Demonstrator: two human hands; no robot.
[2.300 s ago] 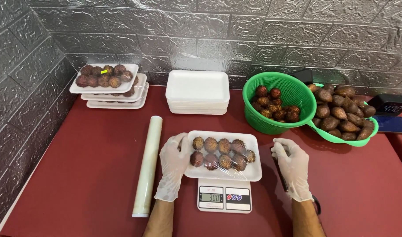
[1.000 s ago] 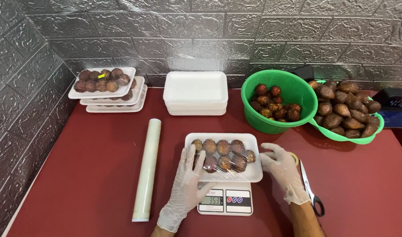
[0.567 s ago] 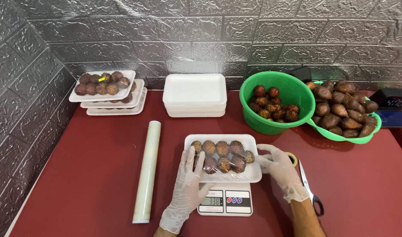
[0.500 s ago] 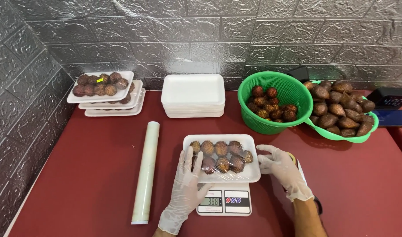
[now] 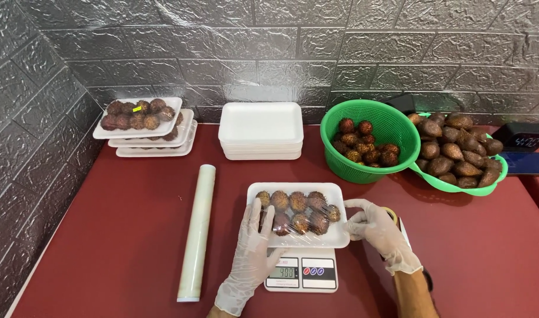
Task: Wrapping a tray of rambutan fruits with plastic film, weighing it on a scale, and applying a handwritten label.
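A white foam tray (image 5: 334, 238) of spiky red-brown fruits (image 5: 298, 210), covered in clear film, rests on a small digital scale (image 5: 301, 275). My left hand (image 5: 250, 253), in a clear glove, lies flat against the tray's left side with fingers over its edge. My right hand (image 5: 375, 227), also gloved, grips the tray's right edge.
A roll of cling film (image 5: 197, 231) lies left of the scale. Behind are a stack of empty white trays (image 5: 260, 129), stacked filled trays (image 5: 141, 123) at back left, a green basket (image 5: 399, 126) of spiky fruits and a green bowl (image 5: 487, 176) of brown scaly fruits. A knife (image 5: 406, 232) lies beside my right hand.
My left hand has slid from beside the tray onto its left side. My right hand has moved in from the table to the tray's right edge.
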